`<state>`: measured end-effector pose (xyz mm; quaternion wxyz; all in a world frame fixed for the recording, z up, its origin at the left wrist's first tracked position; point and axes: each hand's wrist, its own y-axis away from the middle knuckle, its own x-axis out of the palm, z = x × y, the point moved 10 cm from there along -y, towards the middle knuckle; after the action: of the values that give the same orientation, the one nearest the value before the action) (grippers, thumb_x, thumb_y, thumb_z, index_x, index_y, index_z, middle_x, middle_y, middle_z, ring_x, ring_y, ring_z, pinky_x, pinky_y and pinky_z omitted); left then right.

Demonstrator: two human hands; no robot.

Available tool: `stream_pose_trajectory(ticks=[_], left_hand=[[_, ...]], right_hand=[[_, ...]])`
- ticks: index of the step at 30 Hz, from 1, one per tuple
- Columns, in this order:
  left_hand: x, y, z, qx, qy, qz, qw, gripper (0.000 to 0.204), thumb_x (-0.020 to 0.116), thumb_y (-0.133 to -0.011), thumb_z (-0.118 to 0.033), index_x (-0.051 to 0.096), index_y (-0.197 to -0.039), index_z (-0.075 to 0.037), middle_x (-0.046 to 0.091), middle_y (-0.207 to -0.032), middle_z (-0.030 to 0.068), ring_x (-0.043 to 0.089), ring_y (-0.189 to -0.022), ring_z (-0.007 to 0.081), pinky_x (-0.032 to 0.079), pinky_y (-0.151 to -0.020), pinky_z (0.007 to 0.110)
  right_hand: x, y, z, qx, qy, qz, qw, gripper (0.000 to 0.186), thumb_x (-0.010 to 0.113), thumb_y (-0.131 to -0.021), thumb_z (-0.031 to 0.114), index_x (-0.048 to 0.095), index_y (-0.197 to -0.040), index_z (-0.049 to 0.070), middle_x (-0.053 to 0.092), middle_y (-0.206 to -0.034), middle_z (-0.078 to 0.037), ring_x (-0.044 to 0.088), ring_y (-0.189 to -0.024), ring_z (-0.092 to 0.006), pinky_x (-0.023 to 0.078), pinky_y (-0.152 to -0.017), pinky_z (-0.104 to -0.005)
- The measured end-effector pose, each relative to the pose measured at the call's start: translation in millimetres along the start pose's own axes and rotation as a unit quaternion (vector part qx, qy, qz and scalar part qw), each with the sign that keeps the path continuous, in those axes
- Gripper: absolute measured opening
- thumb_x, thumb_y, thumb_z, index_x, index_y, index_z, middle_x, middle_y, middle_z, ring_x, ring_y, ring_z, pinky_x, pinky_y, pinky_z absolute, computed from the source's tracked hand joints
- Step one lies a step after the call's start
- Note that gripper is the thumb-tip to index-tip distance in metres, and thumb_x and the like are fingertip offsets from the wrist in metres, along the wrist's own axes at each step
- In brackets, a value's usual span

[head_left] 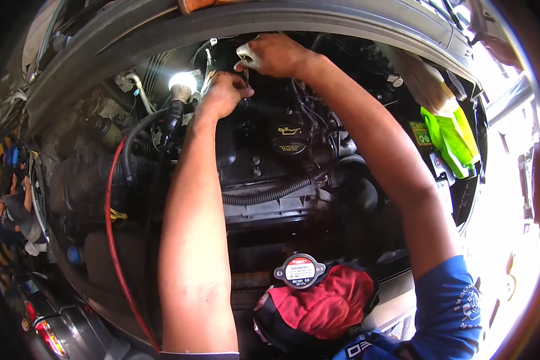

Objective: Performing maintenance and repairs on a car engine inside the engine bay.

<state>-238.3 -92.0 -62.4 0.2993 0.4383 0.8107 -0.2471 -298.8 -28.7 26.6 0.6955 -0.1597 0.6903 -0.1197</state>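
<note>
Both my arms reach over an open car engine bay to the back of the black engine cover. My left hand is closed in a pinch beside a lit work-lamp bulb. Just above and to its right, my right hand curls with thumb and fingertips together. A thin, dark piece seems to run between the two hands, too small and shaded to name. Whatever lies within either set of fingers is hidden. Nearer than the hands, a black oil filler cap sits on the engine.
A radiator cap rests by a red cloth at the front. A red hose runs down the left; a ribbed black hose crosses the engine. Bright yellow-green material lies at right. Another person is far left.
</note>
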Motion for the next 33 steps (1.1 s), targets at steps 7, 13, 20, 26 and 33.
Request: stream_pose_trajectory(ticks=[7, 13, 20, 26, 33], left_hand=[[4.7, -4.5, 9.2, 0.000, -0.002, 0.000, 1.000, 0.024, 0.080, -0.080, -0.023, 0.073, -0.085, 0.000, 0.071, -0.084, 0.0168, 0.068, -0.082, 0.0287, 0.052, -0.081, 0.041], [1.1, -5.2, 3.1, 0.051, -0.064, -0.060, 0.995, 0.023, 0.079, -0.082, -0.019, 0.073, -0.088, 0.002, 0.071, -0.086, 0.0173, 0.068, -0.086, 0.0255, 0.051, -0.083, 0.039], [1.7, -4.3, 6.4, 0.020, -0.051, -0.044, 0.998, 0.022, 0.079, -0.081, -0.017, 0.073, -0.086, 0.003, 0.071, -0.082, 0.0168, 0.068, -0.082, 0.0256, 0.051, -0.081, 0.039], [4.3, -4.9, 3.1, 0.034, -0.045, -0.020, 0.998, 0.019, 0.079, -0.080, -0.014, 0.072, -0.082, 0.003, 0.071, -0.084, 0.0149, 0.068, -0.084, 0.0234, 0.051, -0.081, 0.039], [14.5, -7.6, 24.5, -0.016, -0.018, 0.023, 0.999, 0.028, 0.081, -0.079, -0.023, 0.067, -0.088, 0.000, 0.065, -0.101, 0.0171, 0.065, -0.096, 0.0316, 0.049, -0.088, 0.043]], right_hand=[[5.4, 2.5, -2.8, 0.073, 0.021, -0.010, 0.997, 0.031, 0.063, -0.090, 0.036, 0.068, -0.102, 0.008, 0.070, -0.093, -0.019, 0.066, -0.095, -0.0365, 0.053, -0.083, -0.0481], [-1.8, 0.1, 5.9, -0.001, -0.033, -0.001, 0.999, 0.035, 0.063, -0.091, 0.041, 0.069, -0.097, 0.006, 0.070, -0.090, -0.020, 0.066, -0.094, -0.0384, 0.052, -0.084, -0.0502], [8.7, -0.5, -16.5, 0.097, -0.021, -0.015, 0.995, 0.032, 0.066, -0.086, 0.032, 0.068, -0.102, 0.005, 0.069, -0.094, -0.020, 0.065, -0.099, -0.0385, 0.051, -0.087, -0.0487], [10.0, -7.0, 3.4, -0.021, -0.071, 0.010, 0.997, 0.039, 0.070, -0.078, 0.033, 0.069, -0.105, 0.005, 0.069, -0.098, -0.020, 0.066, -0.099, -0.0376, 0.052, -0.089, -0.0466], [12.2, -5.3, 2.2, 0.054, -0.033, 0.027, 0.998, 0.036, 0.070, -0.078, 0.029, 0.068, -0.104, 0.004, 0.069, -0.099, -0.019, 0.064, -0.105, -0.0369, 0.050, -0.092, -0.0461]])
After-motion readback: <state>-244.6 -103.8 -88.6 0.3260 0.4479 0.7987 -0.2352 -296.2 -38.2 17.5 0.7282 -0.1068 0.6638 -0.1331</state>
